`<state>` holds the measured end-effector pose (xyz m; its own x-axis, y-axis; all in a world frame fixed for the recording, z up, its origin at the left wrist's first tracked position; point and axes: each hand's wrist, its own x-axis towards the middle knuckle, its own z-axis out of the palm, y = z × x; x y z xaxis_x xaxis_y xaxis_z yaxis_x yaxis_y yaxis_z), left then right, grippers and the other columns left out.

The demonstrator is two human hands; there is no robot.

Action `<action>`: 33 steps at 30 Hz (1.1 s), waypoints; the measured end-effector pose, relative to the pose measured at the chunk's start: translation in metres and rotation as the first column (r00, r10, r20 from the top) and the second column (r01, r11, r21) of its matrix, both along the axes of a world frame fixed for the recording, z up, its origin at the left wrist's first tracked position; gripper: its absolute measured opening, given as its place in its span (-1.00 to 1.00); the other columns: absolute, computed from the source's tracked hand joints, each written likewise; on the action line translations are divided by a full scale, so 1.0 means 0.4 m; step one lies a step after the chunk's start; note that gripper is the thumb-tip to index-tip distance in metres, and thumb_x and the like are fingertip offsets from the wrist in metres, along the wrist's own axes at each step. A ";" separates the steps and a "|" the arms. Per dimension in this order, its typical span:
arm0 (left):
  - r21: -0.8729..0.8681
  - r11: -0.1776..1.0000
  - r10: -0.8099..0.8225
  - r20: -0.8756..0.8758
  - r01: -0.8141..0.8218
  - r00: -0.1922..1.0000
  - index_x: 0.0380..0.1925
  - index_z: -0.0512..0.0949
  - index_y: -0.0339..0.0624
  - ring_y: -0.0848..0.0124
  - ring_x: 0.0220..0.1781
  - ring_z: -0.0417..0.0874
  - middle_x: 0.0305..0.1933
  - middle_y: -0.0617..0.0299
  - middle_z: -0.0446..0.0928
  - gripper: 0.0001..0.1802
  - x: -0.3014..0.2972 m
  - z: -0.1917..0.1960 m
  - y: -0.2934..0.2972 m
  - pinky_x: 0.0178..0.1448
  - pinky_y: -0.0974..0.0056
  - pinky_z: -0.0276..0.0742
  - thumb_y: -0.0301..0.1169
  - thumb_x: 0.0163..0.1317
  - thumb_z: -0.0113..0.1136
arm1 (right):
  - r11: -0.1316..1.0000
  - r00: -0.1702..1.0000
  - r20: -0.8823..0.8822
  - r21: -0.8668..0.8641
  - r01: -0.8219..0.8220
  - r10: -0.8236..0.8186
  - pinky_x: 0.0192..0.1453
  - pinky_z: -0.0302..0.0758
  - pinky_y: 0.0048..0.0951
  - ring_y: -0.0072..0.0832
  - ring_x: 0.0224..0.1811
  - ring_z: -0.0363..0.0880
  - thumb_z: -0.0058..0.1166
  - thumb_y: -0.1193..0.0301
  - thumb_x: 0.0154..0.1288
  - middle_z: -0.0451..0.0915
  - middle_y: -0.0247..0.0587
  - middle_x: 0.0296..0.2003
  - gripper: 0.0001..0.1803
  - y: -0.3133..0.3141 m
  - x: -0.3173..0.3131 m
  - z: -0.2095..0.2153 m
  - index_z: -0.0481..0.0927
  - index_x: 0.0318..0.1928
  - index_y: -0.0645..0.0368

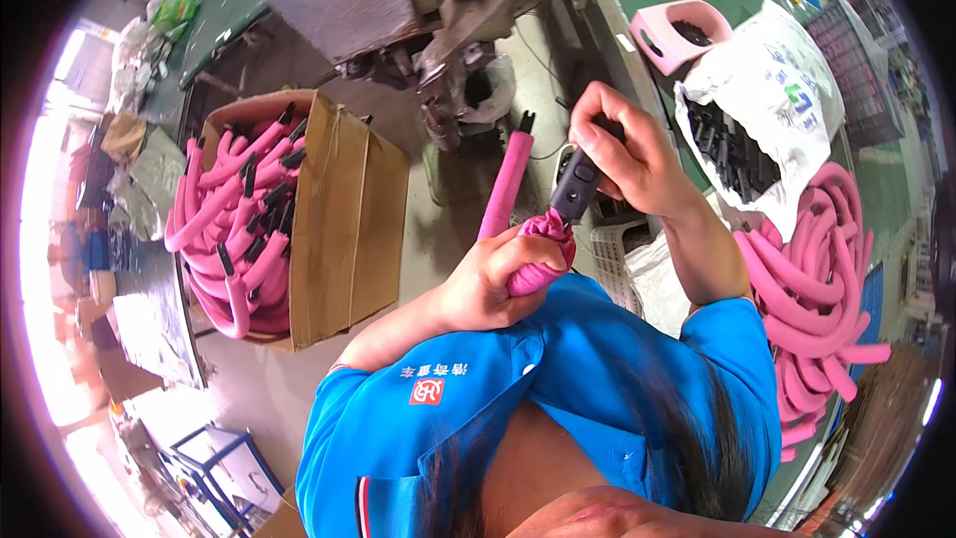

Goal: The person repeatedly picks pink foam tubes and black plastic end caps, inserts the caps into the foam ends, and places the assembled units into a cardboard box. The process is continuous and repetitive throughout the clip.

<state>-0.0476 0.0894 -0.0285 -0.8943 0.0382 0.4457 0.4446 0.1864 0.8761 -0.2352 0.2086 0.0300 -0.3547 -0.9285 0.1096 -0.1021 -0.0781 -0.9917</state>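
Note:
My left hand (490, 279) is closed around a pink foam tube (535, 279) in front of my chest. At its near end the tube's pink covering is bunched into folds. My right hand (632, 154) grips a black plastic fitting (576, 187), its lower end touching the bunched tube end. Whether the fitting sits inside the tube I cannot tell. Beyond my left hand rises a pink tube length (507, 184) with a forked black tip; my fist hides whether it is the same tube.
At left, a cardboard box (354, 219) holds many pink tubes with black ends. On the right are a white bag (772, 70) of black fittings, a pink container (652, 30) and piled pink tubes (812, 269). A metal machine (344, 5) stands ahead; a white basket (612, 259) is below my right arm.

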 end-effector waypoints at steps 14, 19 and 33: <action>-0.237 0.870 0.484 0.238 -0.433 0.842 -0.08 0.38 -0.13 0.30 -0.26 0.53 -0.25 0.11 0.49 -0.58 -0.048 -0.165 -0.340 -0.14 0.28 0.46 -0.58 -0.02 0.15 | 0.980 0.980 -0.026 -0.034 0.195 -0.196 -0.40 0.33 -0.51 -0.69 -0.37 0.33 -0.02 0.36 0.38 0.39 -0.48 -0.44 -0.87 -0.534 -0.104 -0.410 0.55 -0.29 0.08; -0.335 0.829 0.503 0.098 -0.447 0.859 -0.08 0.39 -0.14 0.38 -0.27 0.51 -0.25 0.16 0.49 -0.58 -0.070 -0.212 -0.406 -0.14 0.32 0.45 -0.58 -0.01 0.16 | 0.948 0.951 0.047 -0.079 0.308 -0.305 -0.08 0.41 -0.38 -0.51 -0.22 0.40 -0.02 0.33 0.35 0.50 -0.33 -0.28 -0.81 -0.579 -0.063 -0.355 0.54 -0.24 0.19; 0.032 0.953 0.253 0.471 -0.302 0.845 0.01 0.30 -0.09 0.40 -0.27 0.47 -0.23 0.18 0.43 -0.49 -0.046 -0.212 -0.426 -0.17 0.26 0.46 -0.54 -0.01 0.15 | 0.953 0.989 0.146 0.295 -0.066 0.024 -0.37 0.37 -0.62 -0.68 -0.42 0.43 0.06 0.44 0.28 0.53 -0.41 -0.42 -0.83 -0.532 -0.166 -0.354 0.53 -0.11 0.09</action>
<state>-0.0661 -0.0808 -0.1132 -0.9639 -0.2648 -0.0265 -0.0661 0.1418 0.9877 -0.3015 -0.0044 -0.1116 -0.3038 -0.9264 -0.2223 0.0351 0.2223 -0.9743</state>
